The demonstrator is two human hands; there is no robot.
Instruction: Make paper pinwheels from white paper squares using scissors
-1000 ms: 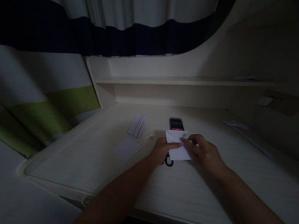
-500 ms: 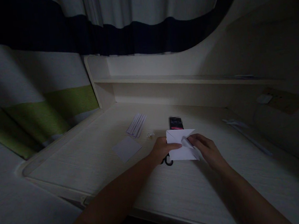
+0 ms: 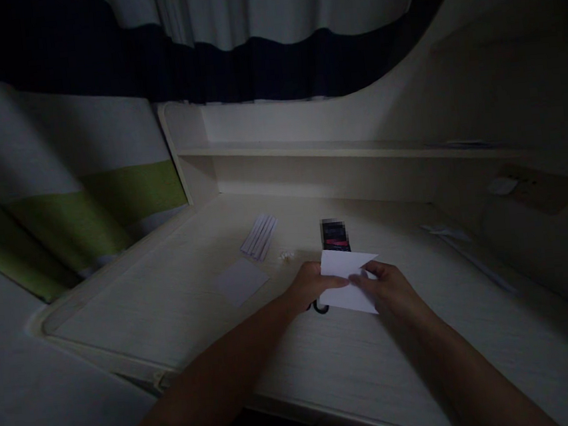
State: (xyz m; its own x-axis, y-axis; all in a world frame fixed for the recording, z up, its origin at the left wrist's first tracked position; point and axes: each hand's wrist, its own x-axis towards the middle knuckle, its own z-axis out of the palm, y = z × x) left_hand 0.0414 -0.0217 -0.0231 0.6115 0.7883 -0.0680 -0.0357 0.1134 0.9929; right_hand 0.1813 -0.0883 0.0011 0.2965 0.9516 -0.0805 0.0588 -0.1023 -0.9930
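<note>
A folded sheet of white paper [image 3: 345, 297] is held above the desk between both hands. My left hand [image 3: 311, 284] grips its left edge, thumb lying flat across the front and the other fingers hidden behind. On the right side, my right hand [image 3: 384, 282] pinches the paper, its thumb close to the left thumb's tip. A V-shaped notch shows at the paper's right edge, by the right fingers. Partly covered by the paper and left hand, the black handles of what look like scissors [image 3: 320, 308] lie on the desk.
Behind the paper lies a dark object with a red band [image 3: 337, 242], partly blurred out. Left of it are small white bits [image 3: 285, 256], folded paper strips [image 3: 260, 237] and a flat paper square [image 3: 243, 281]. A shelf [image 3: 308, 149] spans the desk's back; papers [image 3: 446, 231] lie far right.
My right hand has pressed the raised paper flap down and shifted slightly left and lower. The paper now looks flatter and tilts a little, its right side lower. My left hand has barely moved.
</note>
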